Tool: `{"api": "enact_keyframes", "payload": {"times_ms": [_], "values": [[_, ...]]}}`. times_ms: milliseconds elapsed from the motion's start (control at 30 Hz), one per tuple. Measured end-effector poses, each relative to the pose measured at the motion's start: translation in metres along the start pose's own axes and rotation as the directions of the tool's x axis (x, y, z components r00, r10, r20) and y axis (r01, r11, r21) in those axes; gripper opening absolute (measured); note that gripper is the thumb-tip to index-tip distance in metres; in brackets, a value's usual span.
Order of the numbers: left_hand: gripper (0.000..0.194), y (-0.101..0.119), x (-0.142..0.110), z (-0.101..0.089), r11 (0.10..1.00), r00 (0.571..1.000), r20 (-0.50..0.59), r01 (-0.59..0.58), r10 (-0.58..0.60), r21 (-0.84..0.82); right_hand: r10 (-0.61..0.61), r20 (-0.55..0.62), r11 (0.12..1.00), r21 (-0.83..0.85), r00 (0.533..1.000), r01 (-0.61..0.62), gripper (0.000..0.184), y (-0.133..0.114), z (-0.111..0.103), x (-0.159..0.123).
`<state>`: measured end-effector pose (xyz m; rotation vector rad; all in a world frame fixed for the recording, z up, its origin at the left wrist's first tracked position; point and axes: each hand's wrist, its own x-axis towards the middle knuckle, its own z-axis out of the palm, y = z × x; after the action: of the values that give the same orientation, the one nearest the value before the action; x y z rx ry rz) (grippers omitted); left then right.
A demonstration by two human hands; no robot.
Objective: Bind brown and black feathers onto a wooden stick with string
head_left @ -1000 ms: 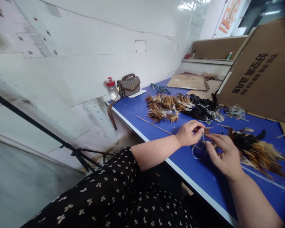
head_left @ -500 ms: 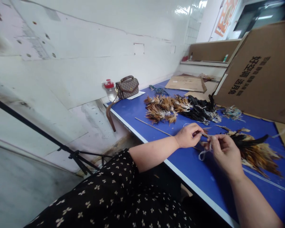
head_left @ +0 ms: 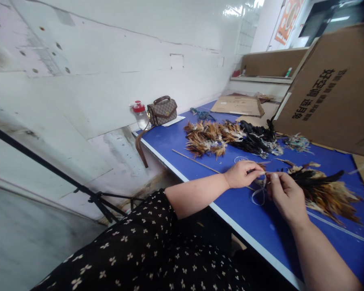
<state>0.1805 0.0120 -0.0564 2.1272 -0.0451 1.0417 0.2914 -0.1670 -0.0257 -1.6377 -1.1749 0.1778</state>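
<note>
My left hand [head_left: 242,173] is closed in a pinch on a pale thread [head_left: 259,195] at the stem end of a bunch of brown and black feathers [head_left: 320,188]. My right hand [head_left: 285,196] is closed on the same stem and thread, close beside the left. A loop of the thread hangs between them onto the blue table [head_left: 245,214]. The bunch lies on the table and fans out to the right.
A pile of brown and black feathers [head_left: 227,139] lies further back, with a thin stick [head_left: 197,161] in front. A patterned handbag [head_left: 163,110] and a red-capped jar [head_left: 140,114] stand at the far left corner. Cardboard sheets [head_left: 330,93] lean at the right.
My right hand drew closer to the left and curled from spread fingers into a pinch on the stem. The thread loop shifted under the hands.
</note>
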Motion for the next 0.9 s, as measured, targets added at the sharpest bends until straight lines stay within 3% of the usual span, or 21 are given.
{"api": "enact_keyframes", "payload": {"times_ms": [100,200,367,500,767,900], "values": [[0.020,-0.001,-0.001,0.000,1.000,1.000,0.001,-0.021,0.021,0.011,0.101,0.125,0.989,0.099,0.987,-0.114,0.062,-0.005,-0.001,0.000],[0.017,0.000,-0.001,-0.002,0.999,1.000,0.004,-0.008,0.008,0.036,0.084,0.155,0.993,0.074,0.984,-0.096,0.062,-0.007,-0.001,0.001],[0.016,0.006,0.001,-0.006,0.995,0.999,0.043,0.022,-0.027,0.099,-0.016,-0.014,0.994,-0.109,1.000,0.014,0.051,-0.002,-0.002,0.003],[0.018,0.010,0.001,-0.007,0.985,0.996,0.072,0.044,-0.057,0.168,-0.088,-0.105,0.935,-0.351,0.991,0.045,0.035,0.005,-0.008,0.005],[0.022,0.017,0.002,-0.012,0.977,0.993,0.006,0.114,-0.117,0.182,-0.107,-0.243,0.814,-0.578,0.964,-0.056,0.031,0.014,-0.029,0.012],[0.021,0.014,0.003,-0.019,0.980,0.990,-0.045,0.142,-0.137,0.138,-0.098,-0.341,0.775,-0.616,0.935,-0.144,0.028,0.043,-0.063,0.024]]}}
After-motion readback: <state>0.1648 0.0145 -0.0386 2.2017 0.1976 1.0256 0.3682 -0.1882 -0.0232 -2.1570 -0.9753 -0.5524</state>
